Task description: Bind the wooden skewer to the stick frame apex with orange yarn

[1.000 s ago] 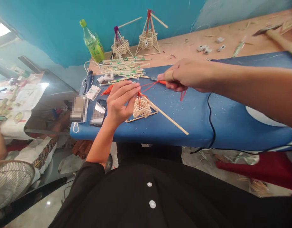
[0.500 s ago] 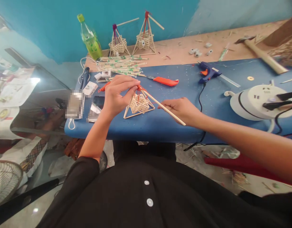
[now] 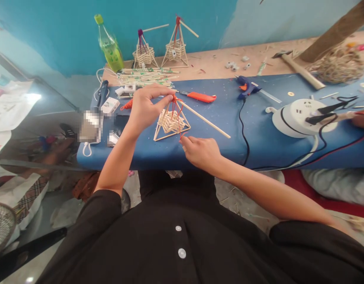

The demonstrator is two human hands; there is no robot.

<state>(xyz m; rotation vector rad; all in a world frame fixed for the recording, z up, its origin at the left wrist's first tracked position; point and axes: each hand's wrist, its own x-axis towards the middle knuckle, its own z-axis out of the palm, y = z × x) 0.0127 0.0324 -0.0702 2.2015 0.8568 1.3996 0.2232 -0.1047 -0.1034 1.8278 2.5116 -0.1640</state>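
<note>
Tabletop in blue spreads before us, a round white power strip standing on its right side. A hammer lies toward the back, while a green-capped bottle and two pyramid frames of sticks line the wall. Closer in, we work on another stick frame, left of centre on the tabletop, its long stick slanting out to the right. Our left hand pinches its peak between thumb and fingers, screening part of the orange cord bundle. Our right hand, nearer to us, has thumb and fingers closed on a red thread drawn down in front of the frame. A glue gun rests well to the right; an orange-handled knife lies just behind the long stick.
</note>
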